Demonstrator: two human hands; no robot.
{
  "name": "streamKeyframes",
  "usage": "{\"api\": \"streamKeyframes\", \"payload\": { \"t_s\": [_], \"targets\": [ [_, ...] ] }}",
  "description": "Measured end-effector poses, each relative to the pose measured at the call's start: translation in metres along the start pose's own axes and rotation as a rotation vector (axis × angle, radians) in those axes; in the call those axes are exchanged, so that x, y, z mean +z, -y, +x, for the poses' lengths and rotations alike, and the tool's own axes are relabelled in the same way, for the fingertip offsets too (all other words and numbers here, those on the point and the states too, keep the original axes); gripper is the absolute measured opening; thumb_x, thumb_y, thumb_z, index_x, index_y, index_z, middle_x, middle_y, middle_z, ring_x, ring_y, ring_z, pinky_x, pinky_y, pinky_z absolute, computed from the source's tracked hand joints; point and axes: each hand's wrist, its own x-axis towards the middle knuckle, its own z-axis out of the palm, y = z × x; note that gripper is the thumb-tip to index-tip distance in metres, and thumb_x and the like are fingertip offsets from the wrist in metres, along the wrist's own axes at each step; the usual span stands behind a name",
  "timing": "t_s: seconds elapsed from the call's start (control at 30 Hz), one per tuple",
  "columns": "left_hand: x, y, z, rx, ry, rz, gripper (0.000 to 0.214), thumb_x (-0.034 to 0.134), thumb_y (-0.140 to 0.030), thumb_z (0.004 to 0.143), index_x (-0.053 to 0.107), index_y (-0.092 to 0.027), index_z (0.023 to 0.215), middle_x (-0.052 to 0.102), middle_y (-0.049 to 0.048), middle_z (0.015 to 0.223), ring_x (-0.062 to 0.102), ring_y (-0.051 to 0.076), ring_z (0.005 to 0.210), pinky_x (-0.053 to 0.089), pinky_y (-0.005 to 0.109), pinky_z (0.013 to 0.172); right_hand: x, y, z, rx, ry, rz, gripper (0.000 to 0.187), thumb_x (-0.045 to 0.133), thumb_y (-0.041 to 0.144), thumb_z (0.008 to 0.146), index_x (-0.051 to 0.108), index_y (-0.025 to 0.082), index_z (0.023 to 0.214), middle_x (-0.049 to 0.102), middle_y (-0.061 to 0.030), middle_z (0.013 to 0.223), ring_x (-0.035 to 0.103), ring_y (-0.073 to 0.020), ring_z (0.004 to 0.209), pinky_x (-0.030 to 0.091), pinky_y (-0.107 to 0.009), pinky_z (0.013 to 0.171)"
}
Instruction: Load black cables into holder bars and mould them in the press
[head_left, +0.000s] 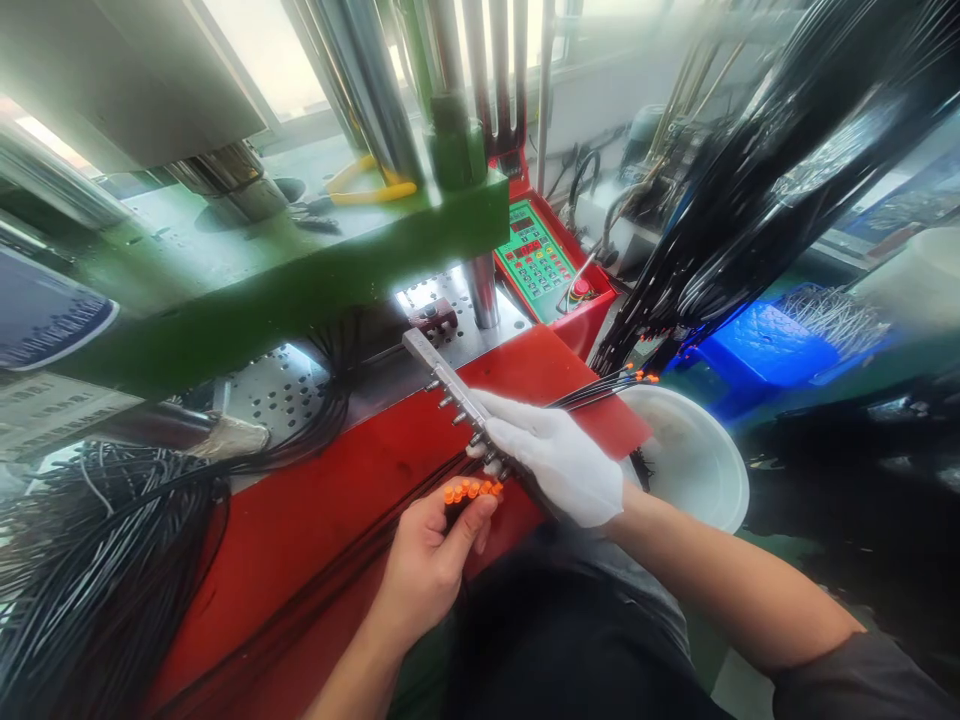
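Observation:
My right hand [551,450], in a white glove, grips a long metal bar [439,368] with a row of small pins along its near side. The bar slants from the press toward my lap. My bare left hand [435,550] is closed round several black cables whose orange tips [471,490] stick out in a row above the thumb. These tips sit right by the near end of the bar; whether one touches a pin I cannot tell. Long black cables [300,590] trail from the left hand across the red table [292,520].
A green press [322,290] stands ahead, with a red control box [544,260] at its right. Black cable bundles lie at left [112,570] and hang at right [720,190]. A white bucket [731,470] and a blue bin [757,350] stand to the right.

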Motion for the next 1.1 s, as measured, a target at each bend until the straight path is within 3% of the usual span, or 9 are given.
{"api": "streamKeyframes", "payload": {
  "t_s": [0.17,0.43,0.67,0.8,0.97,1.1],
  "targets": [
    [0.003,-0.001,0.0,-0.023,-0.008,0.029,0.034,0.049,-0.031,0.092,0.045,-0.017,0.061,0.046,-0.0017,0.058,0.042,0.011,0.058,0.034,0.023,0.058,0.001,0.0,0.0,0.033,-0.076,-0.037,0.045,0.051,0.02,0.09,0.05,0.016,0.134,0.068,-0.0046,0.095,0.062,-0.0137,0.08,0.054,-0.028,0.076],
    [0.001,-0.001,-0.002,-0.014,-0.01,-0.035,0.032,0.051,-0.033,0.091,0.049,-0.017,0.063,0.046,-0.0019,0.058,0.048,0.012,0.061,0.037,0.025,0.063,-0.002,0.0,0.0,0.026,-0.041,-0.018,0.044,0.049,0.024,0.092,0.049,0.016,0.135,0.068,-0.0055,0.098,0.062,-0.0138,0.083,0.053,-0.027,0.075],
    [0.001,-0.001,-0.002,0.008,-0.002,0.006,0.034,0.049,-0.03,0.092,0.047,-0.017,0.061,0.045,-0.0018,0.059,0.043,0.011,0.058,0.034,0.023,0.059,-0.001,0.001,-0.002,-0.035,-0.027,-0.103,0.045,0.052,0.028,0.09,0.052,0.016,0.133,0.067,-0.006,0.11,0.063,-0.0179,0.095,0.053,-0.031,0.086],
    [0.003,-0.003,-0.004,-0.005,-0.035,0.1,0.03,0.05,-0.03,0.091,0.048,-0.017,0.064,0.044,-0.0027,0.057,0.04,0.011,0.055,0.033,0.023,0.056,0.003,-0.006,-0.001,-0.051,-0.08,-0.204,0.046,0.051,0.027,0.089,0.051,0.014,0.133,0.068,-0.0067,0.107,0.064,-0.0191,0.094,0.053,-0.034,0.089],
    [0.011,-0.003,-0.004,0.087,-0.136,0.313,0.019,0.05,-0.026,0.089,0.057,-0.017,0.074,0.05,-0.0017,0.06,0.043,0.011,0.056,0.033,0.022,0.056,0.007,-0.017,-0.001,-0.17,-0.117,-0.316,0.044,0.052,0.027,0.088,0.055,0.019,0.13,0.065,-0.0061,0.113,0.058,-0.0213,0.109,0.049,-0.033,0.094],
    [0.009,0.002,-0.002,0.01,-0.094,0.159,0.024,0.049,-0.033,0.091,0.055,-0.016,0.074,0.05,-0.0012,0.062,0.042,0.01,0.055,0.033,0.022,0.054,0.002,-0.011,-0.002,-0.101,-0.085,-0.22,0.045,0.053,0.029,0.088,0.054,0.02,0.132,0.067,-0.0053,0.105,0.062,-0.0176,0.088,0.055,-0.029,0.077]
  ]
}}
